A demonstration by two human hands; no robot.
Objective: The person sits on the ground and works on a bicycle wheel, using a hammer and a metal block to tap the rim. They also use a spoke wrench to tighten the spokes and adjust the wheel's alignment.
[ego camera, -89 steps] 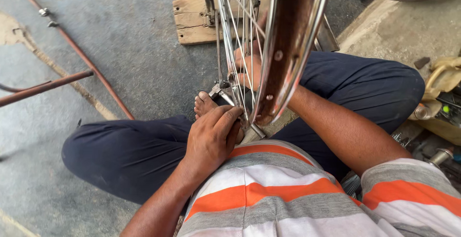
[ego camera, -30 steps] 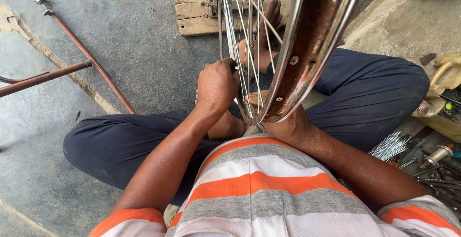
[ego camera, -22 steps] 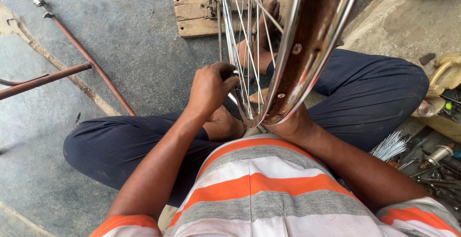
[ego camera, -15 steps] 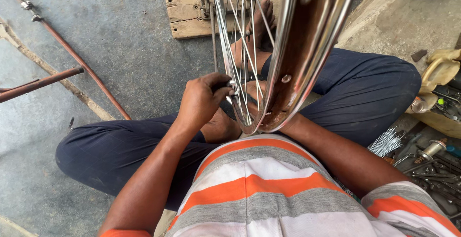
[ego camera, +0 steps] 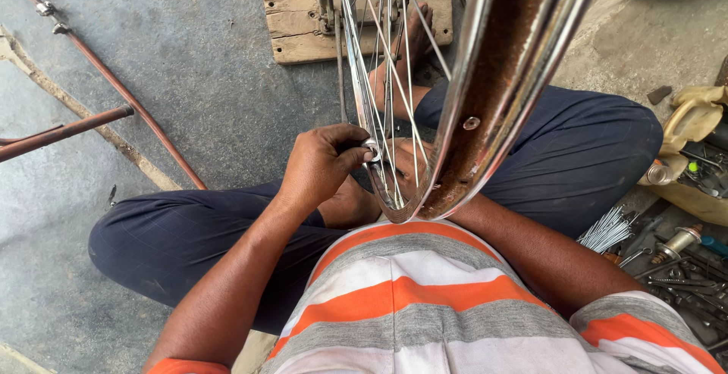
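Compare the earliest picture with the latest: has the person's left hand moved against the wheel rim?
Yes. The left hand has risen from the bottom of the rusty wheel rim to the spokes higher up.

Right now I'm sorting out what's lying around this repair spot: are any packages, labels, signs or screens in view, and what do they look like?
Yellowish plastic jug: far right edge on the ground, rounded, dirty cream-yellow, partly cut off.
No labels, signs or screens can be made out.

The wheel rim is metal, glossy chrome at its edges, its inner channel rough with brown rust. The spokes are thin bright wire. At 12 o'clock lies a weathered wooden block; the concrete floor is matt, gritty.
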